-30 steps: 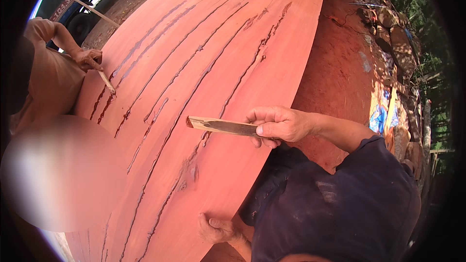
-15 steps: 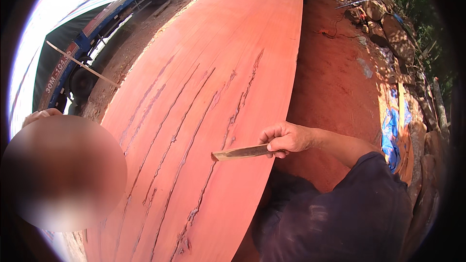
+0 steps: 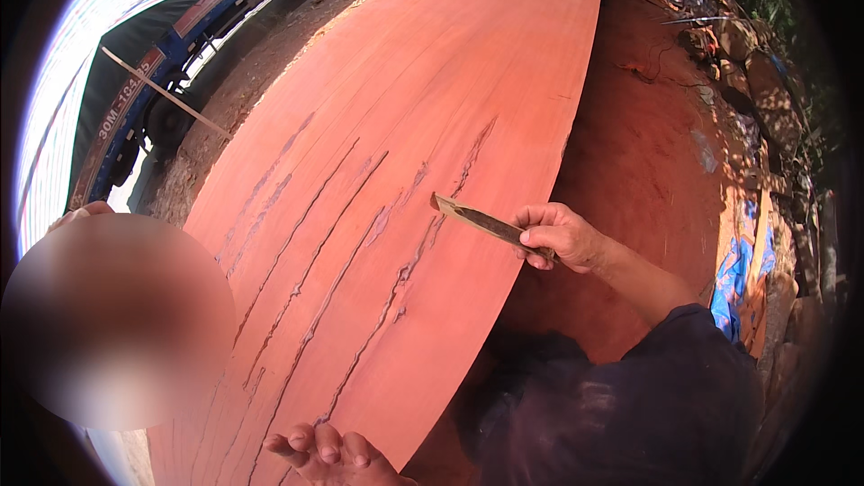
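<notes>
A large reddish wood slab (image 3: pixel 486 63) stretches away from me, scored by long dark cracks (image 3: pixel 400 279) with purplish-brown filler along several of them. My right hand (image 3: pixel 562 236) is closed around a flat wooden strip (image 3: pixel 486 220) near the slab's right edge. The strip's far end, stained reddish brown, points up and left over the rightmost crack; whether it touches the wood I cannot tell. At the bottom edge, my left hand (image 3: pixel 333 461) shows its fingers apart and slightly curled, holding nothing visible, over the near part of the slab. Its wrist is cut off.
Another person, blurred, is at the left edge, with part of a hand (image 3: pixel 83 212) showing. Behind stands a blue truck (image 3: pixel 166 67) under a striped sheet (image 3: pixel 126 9). Reddish ground (image 3: pixel 648 153) lies to the right, bordered by logs (image 3: pixel 769 90) and a blue tarp (image 3: pixel 733 283).
My left hand has come into view at the bottom. My right hand has moved slightly up and right, and the strip has swung so its stained end points up-left. The view has shifted slightly.
</notes>
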